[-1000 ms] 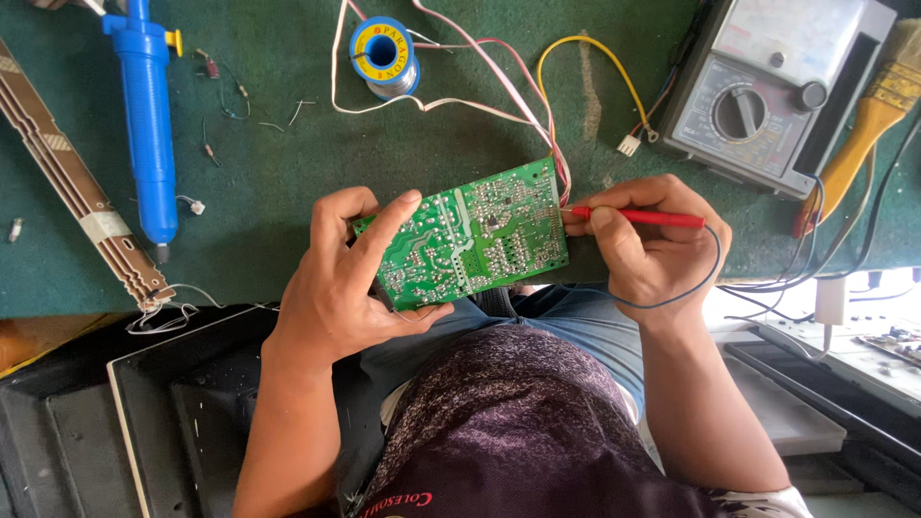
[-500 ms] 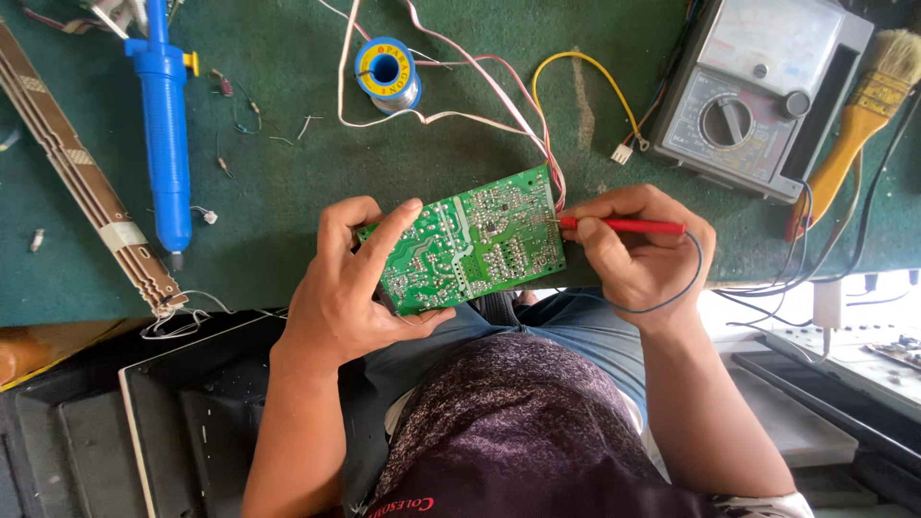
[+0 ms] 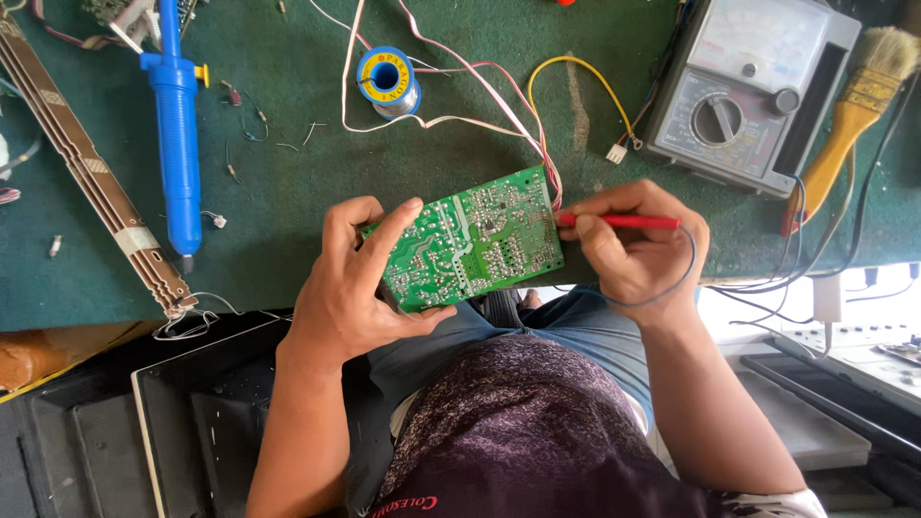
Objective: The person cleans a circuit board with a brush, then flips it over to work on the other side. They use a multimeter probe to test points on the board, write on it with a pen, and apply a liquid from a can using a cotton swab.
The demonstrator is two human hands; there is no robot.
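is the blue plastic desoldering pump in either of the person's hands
No, the blue plastic desoldering pump lies alone on the green mat; the left hand holds the green circuit board, the right hand a red probe.

one circuit board point(image 3: 470, 240) – one red probe point(image 3: 624, 222), one multimeter point(image 3: 743, 91), one brush point(image 3: 854, 105)
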